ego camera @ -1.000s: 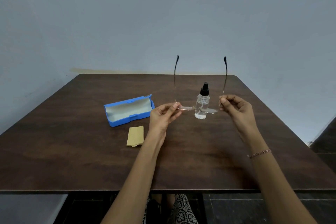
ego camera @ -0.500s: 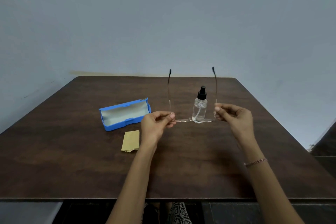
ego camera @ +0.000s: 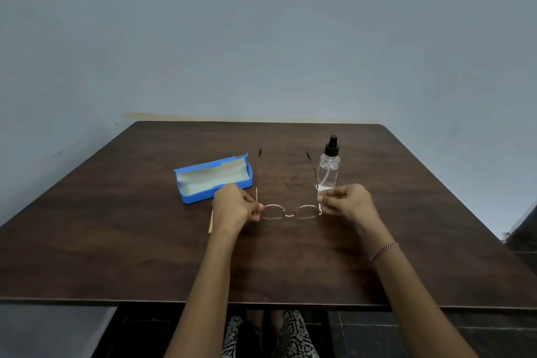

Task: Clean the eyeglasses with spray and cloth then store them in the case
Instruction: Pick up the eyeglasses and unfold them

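Note:
Thin gold-rimmed eyeglasses (ego camera: 289,211) sit low over the middle of the dark wooden table (ego camera: 116,241), temples unfolded and pointing away from me. My left hand (ego camera: 235,206) pinches the frame's left hinge and my right hand (ego camera: 347,202) pinches the right hinge. A clear spray bottle (ego camera: 328,167) with a black nozzle stands upright just beyond my right hand. The blue case (ego camera: 213,178) lies open beyond my left hand, its pale lining showing. Only a thin edge of the yellow cloth (ego camera: 210,222) peeks out left of my left wrist.
The table's near edge runs just above my lap. A plain grey wall stands behind the table's far edge. Dark floor shows past the table's right side.
Both hands lowered the glasses toward the table, tipping the temples from upright to nearly flat. The view shifted, so the bottle now appears right of the glasses, and my left hand covers most of the cloth.

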Motion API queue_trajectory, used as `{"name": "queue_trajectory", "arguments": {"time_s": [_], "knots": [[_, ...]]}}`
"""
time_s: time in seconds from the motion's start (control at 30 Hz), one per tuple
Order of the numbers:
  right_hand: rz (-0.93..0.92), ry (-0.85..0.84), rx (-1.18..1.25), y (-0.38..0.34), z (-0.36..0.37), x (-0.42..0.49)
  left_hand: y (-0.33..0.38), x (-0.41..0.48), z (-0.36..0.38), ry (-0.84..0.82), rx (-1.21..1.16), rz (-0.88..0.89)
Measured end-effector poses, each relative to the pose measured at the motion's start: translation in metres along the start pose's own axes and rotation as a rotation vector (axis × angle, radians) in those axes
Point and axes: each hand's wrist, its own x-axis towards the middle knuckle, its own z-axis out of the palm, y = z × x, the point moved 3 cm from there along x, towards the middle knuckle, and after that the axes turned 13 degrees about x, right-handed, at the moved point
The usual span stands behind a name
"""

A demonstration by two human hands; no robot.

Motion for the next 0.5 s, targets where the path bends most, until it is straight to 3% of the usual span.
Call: {"name": "queue_trajectory", "arguments": {"time_s": [0.3, 0.5], "knots": [[0.116, -0.024, -0.097, 0.001, 0.004, 0.008, 0.007, 0.007, 0.001, -0.045, 0.238, -0.044], [0.081, -0.014, -0.141, 0.003, 0.002, 0.012, 0.008, 0.009, -0.001, 0.012, 0.356, -0.034]]}}
